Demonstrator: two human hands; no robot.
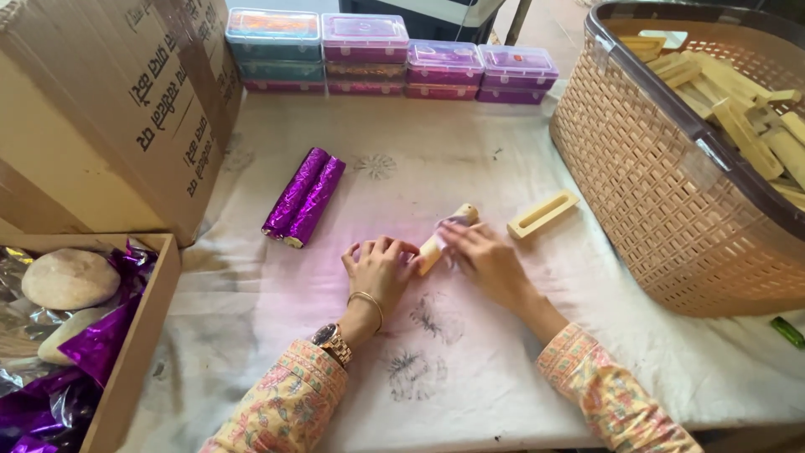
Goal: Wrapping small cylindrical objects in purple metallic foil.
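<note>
Both hands are working a pale wooden stick (pixel 444 235) lying at the middle of the cloth-covered bench (pixel 470 369). The left hand (pixel 381 268) is pinching its near end, and the right hand (pixel 482 256) is pressing a scrap of shiny foil (pixel 449 225) against its rounded shaft. Two sticks wrapped in crinkled purple foil (pixel 303 198) are lying to the left, a slotted wooden block (pixel 542 214) just right, beside a woven plastic basket (pixel 654 184) of wooden pieces.
</note>
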